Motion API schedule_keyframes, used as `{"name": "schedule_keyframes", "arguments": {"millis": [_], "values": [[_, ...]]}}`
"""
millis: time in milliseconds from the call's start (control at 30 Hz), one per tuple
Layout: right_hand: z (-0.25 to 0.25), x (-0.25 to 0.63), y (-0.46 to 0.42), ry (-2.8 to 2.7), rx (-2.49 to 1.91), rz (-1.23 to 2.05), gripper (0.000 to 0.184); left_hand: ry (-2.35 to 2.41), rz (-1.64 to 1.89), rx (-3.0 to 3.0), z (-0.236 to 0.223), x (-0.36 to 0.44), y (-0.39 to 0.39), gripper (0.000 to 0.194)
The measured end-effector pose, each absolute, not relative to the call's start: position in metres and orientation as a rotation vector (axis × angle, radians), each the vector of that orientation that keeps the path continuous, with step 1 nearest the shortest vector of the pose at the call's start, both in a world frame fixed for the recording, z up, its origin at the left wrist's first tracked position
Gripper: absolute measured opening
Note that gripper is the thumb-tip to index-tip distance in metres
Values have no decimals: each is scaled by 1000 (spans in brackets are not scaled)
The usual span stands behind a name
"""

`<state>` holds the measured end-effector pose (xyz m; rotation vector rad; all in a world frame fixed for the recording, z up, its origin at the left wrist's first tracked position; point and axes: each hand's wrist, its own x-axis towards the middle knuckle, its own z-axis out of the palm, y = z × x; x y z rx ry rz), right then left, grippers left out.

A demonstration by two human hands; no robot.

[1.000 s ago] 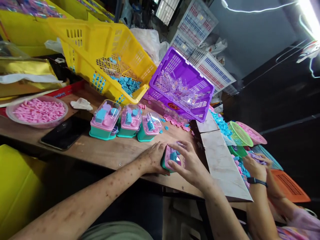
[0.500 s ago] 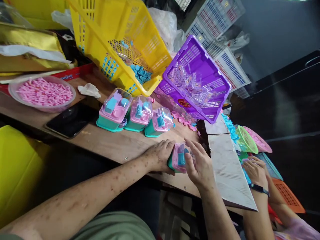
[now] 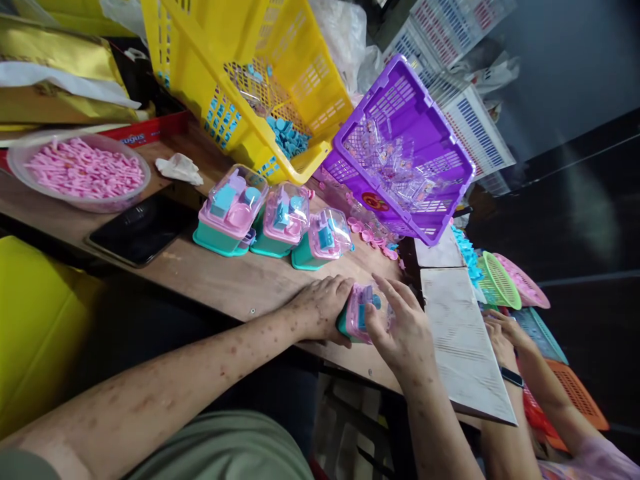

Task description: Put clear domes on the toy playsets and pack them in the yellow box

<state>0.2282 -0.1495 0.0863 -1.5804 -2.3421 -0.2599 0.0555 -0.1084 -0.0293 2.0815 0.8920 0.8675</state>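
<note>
A small toy box (image 3: pixel 354 315) with a green base, a pink top and blue and purple toy pieces under a clear cover lies tilted at the table's front edge. My left hand (image 3: pixel 324 308) is closed around its green base. On the opposite side, my right hand (image 3: pixel 406 333) has its thumb and fingers on the clear cover, partly hiding it. Farther left stand three similar boxes in a row: the left box (image 3: pixel 231 213), the middle box (image 3: pixel 281 223) and the right box (image 3: pixel 323 241).
Behind the boxes are a yellow basket (image 3: pixel 320 163) with blue pieces and a purple basket (image 3: pixel 345 157) with clear plastic pieces. A bowl (image 3: pixel 20 160) of pink parts and a phone (image 3: pixel 143 227) lie left. At right, another person's hands (image 3: pixel 503 337) work beside a white board (image 3: pixel 467 340).
The view has shifted slightly. Both hands stay on the same toy box, with my right fingers moved a little over its cover. The other person's hands have moved slightly.
</note>
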Motion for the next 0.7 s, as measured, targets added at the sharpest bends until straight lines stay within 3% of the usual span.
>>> {"name": "schedule_keyframes", "arguments": {"millis": [467,700], "values": [[94,230,-148,-2447,-1577,-171,51,958,803,2103,-25,57,-112,126],[93,228,-148,-2390,-1687,-30,49,945,874,2095,-26,56,-112,116]]}}
